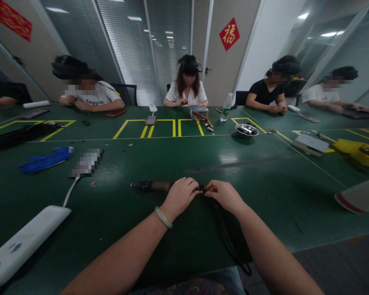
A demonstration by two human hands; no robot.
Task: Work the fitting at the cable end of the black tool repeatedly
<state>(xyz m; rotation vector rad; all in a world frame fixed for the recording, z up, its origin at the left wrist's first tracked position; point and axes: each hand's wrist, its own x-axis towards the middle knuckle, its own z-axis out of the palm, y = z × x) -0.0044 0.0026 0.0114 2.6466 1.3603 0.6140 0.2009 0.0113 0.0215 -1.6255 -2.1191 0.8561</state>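
Grasping the rear of an electric screwdriver (156, 187) in our left hand (182, 193), we pinch a small black part (202, 188) with our right hand (224, 195). The screwdriver lies at twelve o'clock, nose toward nine.

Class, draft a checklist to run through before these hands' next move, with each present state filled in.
1. Left hand on slim brown-and-black cylindrical tool: ok.
2. Right hand pinching small black piece near the tool's end: ok.
3. Piece's seating: cannot tell, too small.
4. Thin black cable kept on green table: not ok, it droops past the near edge.
5. Long white plastic device clear of both hands: ok, lying apart.
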